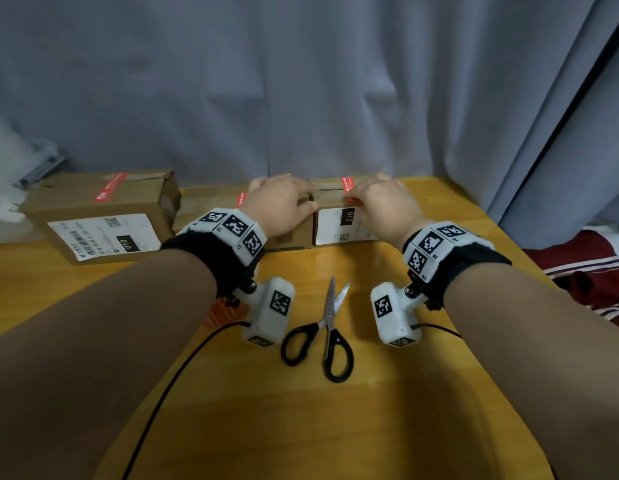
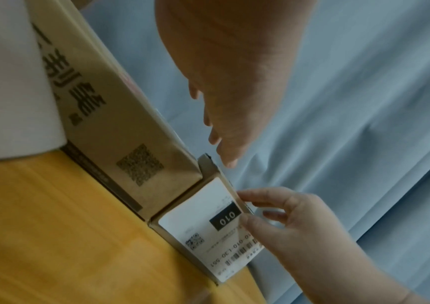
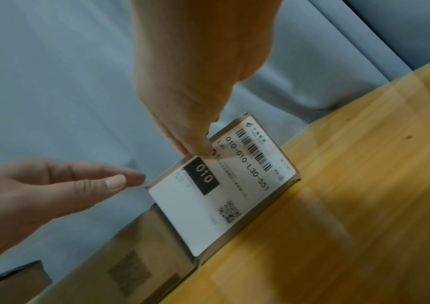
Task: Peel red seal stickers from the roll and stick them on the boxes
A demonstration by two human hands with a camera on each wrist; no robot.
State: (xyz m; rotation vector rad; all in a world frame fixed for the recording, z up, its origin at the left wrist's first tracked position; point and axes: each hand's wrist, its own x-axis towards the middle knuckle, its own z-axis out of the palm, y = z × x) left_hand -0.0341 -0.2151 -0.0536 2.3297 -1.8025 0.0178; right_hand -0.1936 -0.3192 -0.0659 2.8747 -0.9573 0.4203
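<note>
Pressing my right hand (image 1: 381,206) fingertips on the box's (image 1: 336,223) red sticker (image 1: 348,187) – only the head view shows red; left hand (image 1: 284,206) open, fingers straight.

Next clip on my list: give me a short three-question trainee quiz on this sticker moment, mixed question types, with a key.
1. True or false: the scissors are held in the left hand.
2. Multiple choice: the right hand presses a red sticker onto which box? A) the large box at far left; B) the small box with the white 010 label; C) a box on the floor.
3. Fill in: the scissors lie on the ______, between the two forearms.

Key: 1 false, they lie untouched on the table; 2 B; 3 table.
</note>
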